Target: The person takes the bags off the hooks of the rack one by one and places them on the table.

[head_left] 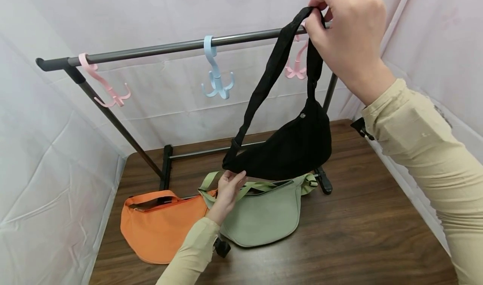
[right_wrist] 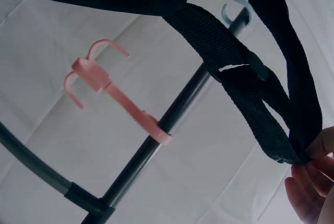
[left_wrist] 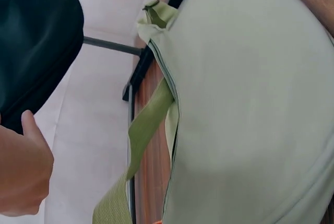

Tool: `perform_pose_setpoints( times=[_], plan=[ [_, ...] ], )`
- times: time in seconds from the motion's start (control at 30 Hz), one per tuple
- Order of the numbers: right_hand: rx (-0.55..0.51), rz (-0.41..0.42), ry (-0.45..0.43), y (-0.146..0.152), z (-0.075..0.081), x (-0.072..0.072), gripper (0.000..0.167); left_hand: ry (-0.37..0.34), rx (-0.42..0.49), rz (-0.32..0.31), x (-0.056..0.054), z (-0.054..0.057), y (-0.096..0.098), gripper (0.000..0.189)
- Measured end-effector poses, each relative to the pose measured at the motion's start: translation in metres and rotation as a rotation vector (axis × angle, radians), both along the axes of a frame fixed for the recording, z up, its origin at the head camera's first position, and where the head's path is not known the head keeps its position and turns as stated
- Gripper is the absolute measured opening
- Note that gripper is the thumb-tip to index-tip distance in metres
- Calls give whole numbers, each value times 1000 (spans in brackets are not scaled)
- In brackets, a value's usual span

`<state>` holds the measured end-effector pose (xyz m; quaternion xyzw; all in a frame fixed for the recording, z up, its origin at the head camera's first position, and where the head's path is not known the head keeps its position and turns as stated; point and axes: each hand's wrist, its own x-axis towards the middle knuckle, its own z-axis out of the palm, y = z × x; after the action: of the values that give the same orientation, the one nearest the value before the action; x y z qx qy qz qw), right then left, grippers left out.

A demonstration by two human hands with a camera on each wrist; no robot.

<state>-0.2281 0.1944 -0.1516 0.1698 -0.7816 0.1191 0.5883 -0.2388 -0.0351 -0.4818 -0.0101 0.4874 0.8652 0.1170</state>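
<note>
A black shoulder bag [head_left: 290,151] hangs in the air by its strap [head_left: 269,75], in front of the rack. My right hand [head_left: 349,37] pinches the top of that strap between thumb and fingers, just above the rail; the right wrist view shows the strap doubled at the fingertips. Low at the bag's left corner, my left hand [head_left: 226,193] holds the bottom edge, its thumb [left_wrist: 31,127] against the black fabric; its other fingers are mostly hidden. Beneath lies a sage-green bag [head_left: 264,218] with a green strap, beside an orange bag [head_left: 162,226].
A metal rail [head_left: 151,51] crosses the rack. From it hang a pink hook [head_left: 103,81] at left, a light-blue hook [head_left: 216,71] mid-rail and another pink hook [right_wrist: 122,98] at right, partly behind the black strap. The floor [head_left: 362,234] is dark wood; pale sheets surround it.
</note>
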Motion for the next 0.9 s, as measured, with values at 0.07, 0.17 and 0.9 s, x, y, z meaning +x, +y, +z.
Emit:
perform_pose_setpoints(
  times=[0.07,0.17,0.9],
  plan=[
    [-5,-9,-10,5,-2,1,20,-4,32,34,2,1,1,21],
    [-29,-31,-61,16,-7,1,20,43,2,86,3,3,0,18],
    [-71,-302,-676,99,-75,-28,27,546,-306,97,12,36,-21,35]
  ],
)
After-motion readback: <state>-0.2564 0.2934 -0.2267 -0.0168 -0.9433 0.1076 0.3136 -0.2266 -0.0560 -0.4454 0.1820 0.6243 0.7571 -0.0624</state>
